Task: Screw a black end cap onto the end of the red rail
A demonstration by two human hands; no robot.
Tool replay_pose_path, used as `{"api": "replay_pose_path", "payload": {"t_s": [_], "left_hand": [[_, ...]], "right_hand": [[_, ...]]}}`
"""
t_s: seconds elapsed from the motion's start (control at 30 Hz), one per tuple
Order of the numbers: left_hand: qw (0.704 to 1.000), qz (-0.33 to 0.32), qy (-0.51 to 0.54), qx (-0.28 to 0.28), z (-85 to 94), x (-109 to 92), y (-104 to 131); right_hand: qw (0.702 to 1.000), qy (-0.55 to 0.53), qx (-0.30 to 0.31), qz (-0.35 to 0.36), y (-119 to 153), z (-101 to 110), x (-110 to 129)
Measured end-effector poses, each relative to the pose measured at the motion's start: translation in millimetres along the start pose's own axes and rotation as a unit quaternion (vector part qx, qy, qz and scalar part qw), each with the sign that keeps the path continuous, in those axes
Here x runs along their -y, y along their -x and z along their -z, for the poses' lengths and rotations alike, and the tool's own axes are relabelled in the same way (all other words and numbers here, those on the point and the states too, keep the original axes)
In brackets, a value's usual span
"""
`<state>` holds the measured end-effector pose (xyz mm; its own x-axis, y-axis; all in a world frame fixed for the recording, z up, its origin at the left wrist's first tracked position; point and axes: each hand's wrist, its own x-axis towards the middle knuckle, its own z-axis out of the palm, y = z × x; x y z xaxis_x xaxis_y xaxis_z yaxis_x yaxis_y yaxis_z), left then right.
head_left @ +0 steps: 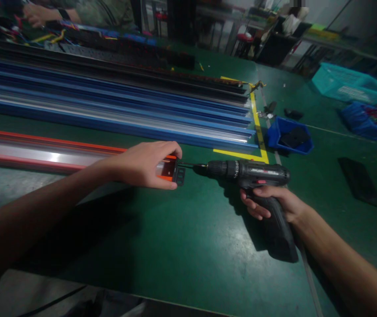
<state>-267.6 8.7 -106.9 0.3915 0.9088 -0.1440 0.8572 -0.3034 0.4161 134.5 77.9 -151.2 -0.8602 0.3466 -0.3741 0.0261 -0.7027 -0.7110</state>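
Note:
An orange rail with a silvery channel (53,156) lies lengthwise on the green table, reaching in from the left edge. My left hand (145,165) is wrapped over its right end, thumb and fingers on either side. A black end piece (179,172) sits at that end, just past my fingertips. My right hand (274,202) grips the handle of a black power drill (251,172), which points left. The drill's long thin bit reaches the upper part of the end piece; the exact contact is too small to make out.
Blue rails (116,110) lie behind the orange one, near yellow tape (257,127). A blue bin (290,135) holds black parts. Farther right are a dark flat object (359,181), a blue container (370,121) and a turquoise basket (352,83). A person's hand (41,15) shows across the table.

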Motion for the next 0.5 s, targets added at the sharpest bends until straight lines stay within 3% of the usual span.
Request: {"api": "replay_pose_path", "payload": {"t_s": [0.5], "left_hand": [[1.000,-0.002,0.003,-0.002,-1.4,1.9,-0.3]], "right_hand": [[1.000,0.001,-0.006,0.001,1.5,0.1,-0.2]]}}
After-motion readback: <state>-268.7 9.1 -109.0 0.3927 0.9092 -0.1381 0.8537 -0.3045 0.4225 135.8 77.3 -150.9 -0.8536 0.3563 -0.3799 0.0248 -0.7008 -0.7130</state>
